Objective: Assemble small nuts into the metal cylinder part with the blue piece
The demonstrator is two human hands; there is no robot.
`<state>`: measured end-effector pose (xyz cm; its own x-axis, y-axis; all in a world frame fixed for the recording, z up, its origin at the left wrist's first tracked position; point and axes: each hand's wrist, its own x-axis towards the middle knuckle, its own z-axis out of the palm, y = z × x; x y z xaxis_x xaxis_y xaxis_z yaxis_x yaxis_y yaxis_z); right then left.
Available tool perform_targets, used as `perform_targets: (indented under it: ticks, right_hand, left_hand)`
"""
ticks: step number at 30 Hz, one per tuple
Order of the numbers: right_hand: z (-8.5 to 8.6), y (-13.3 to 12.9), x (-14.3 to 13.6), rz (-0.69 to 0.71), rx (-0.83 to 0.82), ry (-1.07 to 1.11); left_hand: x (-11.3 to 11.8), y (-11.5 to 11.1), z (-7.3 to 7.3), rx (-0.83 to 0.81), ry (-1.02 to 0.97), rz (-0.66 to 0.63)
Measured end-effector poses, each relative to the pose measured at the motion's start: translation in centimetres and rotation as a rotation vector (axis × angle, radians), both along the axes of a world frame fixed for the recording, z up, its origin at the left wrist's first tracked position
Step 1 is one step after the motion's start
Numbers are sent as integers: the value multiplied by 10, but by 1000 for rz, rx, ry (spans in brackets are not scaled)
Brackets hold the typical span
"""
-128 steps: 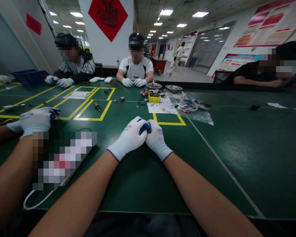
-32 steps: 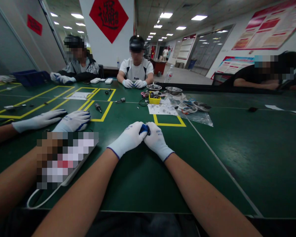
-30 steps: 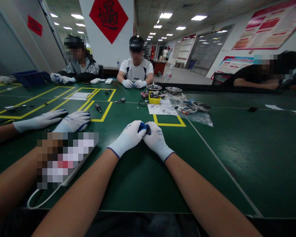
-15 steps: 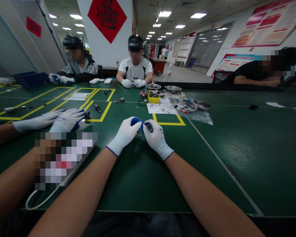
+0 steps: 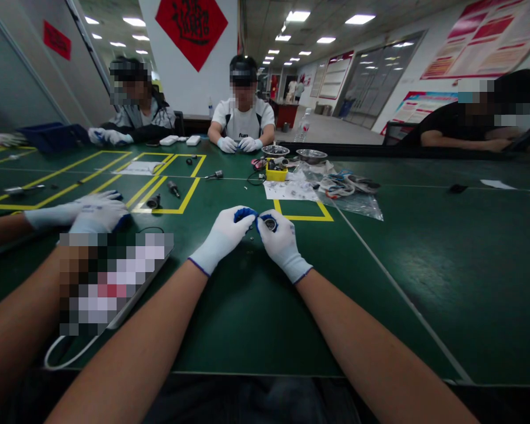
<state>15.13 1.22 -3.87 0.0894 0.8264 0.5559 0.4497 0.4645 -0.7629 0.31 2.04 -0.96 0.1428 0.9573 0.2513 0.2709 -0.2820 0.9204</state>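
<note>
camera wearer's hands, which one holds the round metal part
The wearer's right hand: it curls around the round metal part, while no such part shows in the left hand.

The green counter (image 5: 380, 294) carried yellow tape outlines (image 5: 307, 218), with two metal parts (image 5: 174, 188) inside one. On it also lay a blue bin (image 5: 48, 138), two metal bowls (image 5: 311, 160), a yellow box (image 5: 276, 175) near a white sheet (image 5: 290, 191), a plastic bag (image 5: 363, 208), a power strip (image 5: 123, 280) and tiny metal bits (image 5: 251, 238).
</note>
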Motion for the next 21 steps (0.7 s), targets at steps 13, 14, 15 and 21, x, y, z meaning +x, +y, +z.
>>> perform_targets:
  ticks: [13,14,15,21]
  right_hand:
    - [1,1,1,-11,-20,96]
    - [1,0,1,-8,-18,93]
    - [1,0,1,-3,-16,92]
    - [2,0,2,15,-8,92]
  left_hand:
    - [-3,-5,5,98,73,-20]
    - [-3,-5,6,110,93,-3]
    - [-3,-6,6,121,112,11]
    - [-2,-6,9,133,130,71]
